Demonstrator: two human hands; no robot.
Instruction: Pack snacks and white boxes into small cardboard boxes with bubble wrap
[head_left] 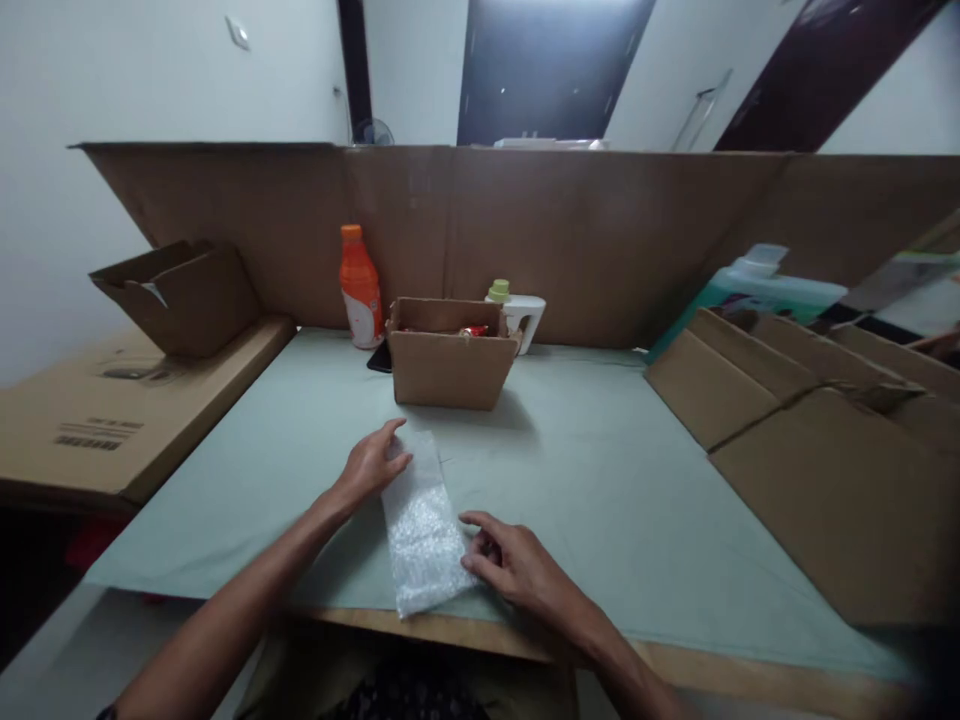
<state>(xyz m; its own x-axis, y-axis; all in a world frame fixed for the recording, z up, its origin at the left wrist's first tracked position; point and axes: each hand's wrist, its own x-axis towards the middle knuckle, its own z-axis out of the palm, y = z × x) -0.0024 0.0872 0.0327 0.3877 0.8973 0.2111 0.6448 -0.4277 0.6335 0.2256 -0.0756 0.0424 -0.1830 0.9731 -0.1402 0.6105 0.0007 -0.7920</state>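
Note:
A folded sheet of bubble wrap (422,525) lies lengthwise on the cloth in front of me, its near end at the table's front edge. At its far left edge is my left hand (369,463), thumb and fingers apart, the thumb over the plastic. My right hand (511,560) is beside the near right edge, with a gap between its index finger and thumb. The thumb tip is at the wrap's edge; whether it presses on the wrap I cannot tell. Beyond the wrap stands an open cardboard box (448,370) with a red item (475,331) showing inside.
An orange bottle (360,285) and a white bottle with a green cap (525,315) stand behind the box, near a dark flat object (380,357). Cardboard boxes (817,470) are at right, by a teal-liquid jug (780,290). Another open box (184,300) sits on a large carton (112,420) at left.

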